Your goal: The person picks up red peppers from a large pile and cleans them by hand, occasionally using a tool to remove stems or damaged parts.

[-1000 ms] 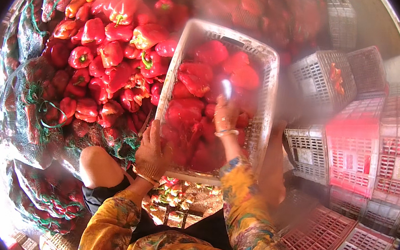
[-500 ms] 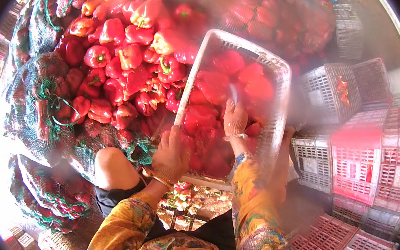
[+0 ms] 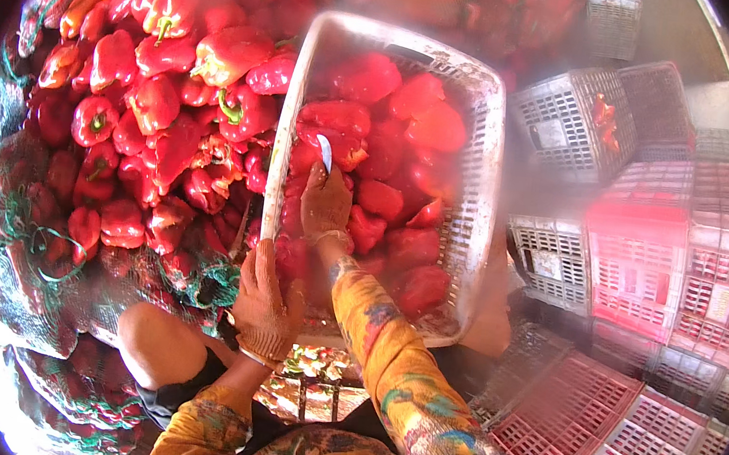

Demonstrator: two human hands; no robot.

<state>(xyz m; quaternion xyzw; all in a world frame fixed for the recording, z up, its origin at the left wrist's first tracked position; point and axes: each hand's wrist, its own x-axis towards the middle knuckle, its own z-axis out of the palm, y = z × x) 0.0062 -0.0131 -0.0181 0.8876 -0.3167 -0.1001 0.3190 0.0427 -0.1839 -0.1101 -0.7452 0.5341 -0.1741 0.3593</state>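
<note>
In front of me a white plastic crate (image 3: 487, 178) holds many red bell peppers (image 3: 425, 114). My right hand (image 3: 327, 204), in a knitted glove, reaches inside over its left half. It is closed on a small knife (image 3: 325, 151) whose short curved blade points up beside a pepper; the handle is hidden in the fist. My left hand (image 3: 267, 306), gloved too, grips the crate's near left corner, with the fingers outside along the rim and the thumb toward the inside.
A heap of loose red peppers (image 3: 164, 109) lies left of the crate. Green mesh sacks (image 3: 27, 228) of peppers bound it. Stacked plastic crates (image 3: 636, 265) stand on the right. My bare knee (image 3: 161, 346) is at lower left, and pepper scraps (image 3: 319, 362) lie below the crate.
My right hand has moved from the crate's middle to its left side, knife still in it. My left hand stays at the near left corner. The whole view has shifted somewhat.
</note>
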